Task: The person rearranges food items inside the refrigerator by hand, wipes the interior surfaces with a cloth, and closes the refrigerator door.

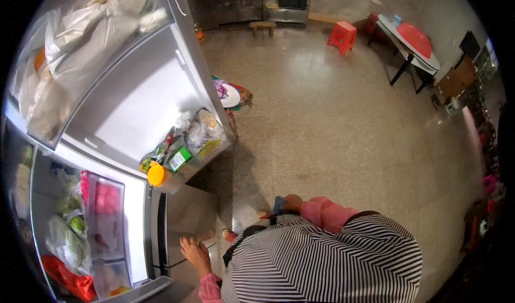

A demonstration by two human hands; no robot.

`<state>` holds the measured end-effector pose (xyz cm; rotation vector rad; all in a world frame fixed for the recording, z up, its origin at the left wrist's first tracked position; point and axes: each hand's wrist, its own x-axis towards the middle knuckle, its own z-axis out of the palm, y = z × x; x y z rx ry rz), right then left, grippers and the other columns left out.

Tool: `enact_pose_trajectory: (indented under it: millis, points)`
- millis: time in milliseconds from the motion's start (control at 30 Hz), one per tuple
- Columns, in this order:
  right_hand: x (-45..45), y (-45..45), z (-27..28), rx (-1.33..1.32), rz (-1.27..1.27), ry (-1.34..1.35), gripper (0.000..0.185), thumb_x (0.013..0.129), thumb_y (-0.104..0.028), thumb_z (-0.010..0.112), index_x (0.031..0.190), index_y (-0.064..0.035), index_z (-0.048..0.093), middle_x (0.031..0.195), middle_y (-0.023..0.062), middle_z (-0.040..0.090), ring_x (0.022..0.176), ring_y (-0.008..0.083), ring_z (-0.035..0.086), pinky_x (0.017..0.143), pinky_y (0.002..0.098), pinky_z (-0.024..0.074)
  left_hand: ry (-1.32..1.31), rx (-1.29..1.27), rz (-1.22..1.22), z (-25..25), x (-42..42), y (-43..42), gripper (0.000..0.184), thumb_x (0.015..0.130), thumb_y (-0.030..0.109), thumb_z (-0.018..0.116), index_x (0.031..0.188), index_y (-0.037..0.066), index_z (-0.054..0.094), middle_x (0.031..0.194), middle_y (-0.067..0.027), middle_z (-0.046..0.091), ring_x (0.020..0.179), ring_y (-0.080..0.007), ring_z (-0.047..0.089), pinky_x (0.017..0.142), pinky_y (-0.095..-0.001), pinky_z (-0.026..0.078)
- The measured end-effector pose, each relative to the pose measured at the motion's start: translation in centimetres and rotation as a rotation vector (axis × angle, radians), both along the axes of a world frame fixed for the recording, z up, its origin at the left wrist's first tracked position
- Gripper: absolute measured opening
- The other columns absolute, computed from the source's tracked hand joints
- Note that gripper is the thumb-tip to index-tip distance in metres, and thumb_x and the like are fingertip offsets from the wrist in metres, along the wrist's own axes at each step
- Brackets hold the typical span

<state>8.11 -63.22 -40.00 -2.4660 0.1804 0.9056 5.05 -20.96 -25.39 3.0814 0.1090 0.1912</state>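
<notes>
My left hand (pixel 196 256), at the end of a pink sleeve, is held out beside the lower silver fridge door (pixel 190 212) with its fingers apart and nothing in them. Whether it touches the door cannot be told. My right hand (pixel 292 203) is closed on a blue cloth (pixel 279 204) near my feet, in front of my striped garment (pixel 327 254). The fridge stands open on the left. A door shelf (pixel 199 158) holds a yellow-lidded jar (pixel 156 175), a green box (pixel 179 158) and plastic bags. Inside are bagged vegetables (pixel 67 238) and a red bag (pixel 70 279).
Behind the fridge door, a white plate (pixel 230 96) sits on a colourful surface. A red stool (pixel 341 37), a small wooden bench (pixel 262 27) and a table (pixel 403 39) bearing a red cover (pixel 416 39) stand farther off. Clutter lines the right edge.
</notes>
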Motion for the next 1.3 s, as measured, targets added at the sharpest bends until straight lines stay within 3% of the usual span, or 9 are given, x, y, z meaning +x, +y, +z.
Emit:
enact_pose_trajectory:
  millis: [133,200,267,300,533,767,933,1100,1300]
  points:
    - [-1.3,-2.0,-2.3,0.043,0.084,-0.277,0.044,0.074,-0.046,0.062,0.083,-0.0030,0.068,0.083,0.0211,0.065,0.076,0.0356,0.063,0.068,0.0430,0.0493,-0.003,-0.095,-0.061,-1.5,0.5,-0.3,0.025,0.074,0.011,0.061,0.098,0.002,0.058,0.122,-0.0205,0.051,0.124,-0.0380,0.041,0.099,-0.0486,0.034]
    - [-0.3,-3.5,-4.1,0.051,0.366,-0.283,0.044,0.074,-0.047,0.063,0.080,-0.0042,0.068,0.079,0.0191,0.065,0.070,0.0334,0.063,0.064,0.0420,0.0485,-0.040,-0.078,0.007,-2.7,-0.4,-0.7,0.023,0.076,0.010,0.058,0.098,0.004,0.060,0.120,-0.0202,0.052,0.122,-0.0380,0.042,0.099,-0.0487,0.034]
    - [0.4,-4.1,-3.7,0.127,0.065,-0.103,0.044,0.075,-0.045,0.064,0.079,-0.0011,0.067,0.078,0.0190,0.066,0.073,0.0345,0.064,0.064,0.0426,0.0488,0.103,-0.166,0.094,-0.6,-0.6,-2.2,0.025,0.076,0.011,0.059,0.100,0.006,0.064,0.119,-0.0184,0.053,0.120,-0.0367,0.045,0.099,-0.0485,0.035]
    - [0.6,-5.2,-5.1,0.146,0.101,-0.167,0.046,0.074,-0.046,0.067,0.074,-0.0005,0.066,0.070,0.0186,0.065,0.064,0.0320,0.063,0.058,0.0405,0.0466,-0.102,-0.174,0.062,-2.2,-0.8,-2.4,0.026,0.075,0.012,0.060,0.100,0.008,0.064,0.119,-0.0170,0.053,0.120,-0.0359,0.045,0.098,-0.0484,0.035]
    - [1.6,-5.5,-8.0,0.205,0.150,-0.037,0.046,0.075,-0.047,0.068,0.080,-0.0008,0.067,0.071,0.0185,0.064,0.066,0.0310,0.063,0.060,0.0409,0.0467,-0.048,-0.062,0.086,-3.0,-4.6,-3.7,0.031,0.077,0.025,0.063,0.099,0.002,0.061,0.110,-0.0156,0.054,0.111,-0.0325,0.048,0.090,-0.0437,0.040]
    - [4.3,-4.2,-6.5,0.204,0.191,0.047,0.046,0.075,-0.046,0.068,0.082,-0.0008,0.067,0.075,0.0189,0.065,0.069,0.0315,0.063,0.063,0.0415,0.0469,0.016,-0.277,0.329,-4.6,-7.3,-4.5,0.025,0.078,0.014,0.055,0.099,0.002,0.059,0.105,-0.0160,0.055,0.109,-0.0332,0.048,0.085,-0.0502,0.041]
    - [5.3,-3.6,-6.3,0.209,0.199,0.060,0.046,0.076,-0.046,0.067,0.084,-0.0008,0.067,0.077,0.0192,0.065,0.071,0.0318,0.063,0.066,0.0419,0.0470,-0.213,-0.217,0.481,0.4,-8.5,-2.0,0.022,0.075,0.014,0.061,0.095,0.003,0.057,0.092,-0.0134,0.053,0.093,-0.0339,0.052,0.079,-0.0488,0.043]
    - [5.6,-2.9,-6.1,0.214,0.185,0.063,0.046,0.076,-0.045,0.067,0.086,-0.0008,0.067,0.079,0.0195,0.065,0.073,0.0321,0.063,0.068,0.0424,0.0471,-0.744,0.194,0.578,10.2,-8.5,6.2,0.044,0.074,0.011,0.070,0.114,0.001,0.056,0.122,-0.0203,0.053,0.116,-0.0365,0.050,0.097,-0.0453,0.041]
    - [5.4,-2.5,-6.3,0.210,0.170,0.055,0.046,0.077,-0.045,0.067,0.088,-0.0007,0.067,0.082,0.0199,0.066,0.076,0.0325,0.063,0.071,0.0429,0.0472,-1.191,0.689,0.467,26.7,-6.3,14.2,0.052,0.079,0.021,0.072,0.123,0.003,0.051,0.129,-0.0196,0.049,0.121,-0.0354,0.045,0.101,-0.0450,0.037]
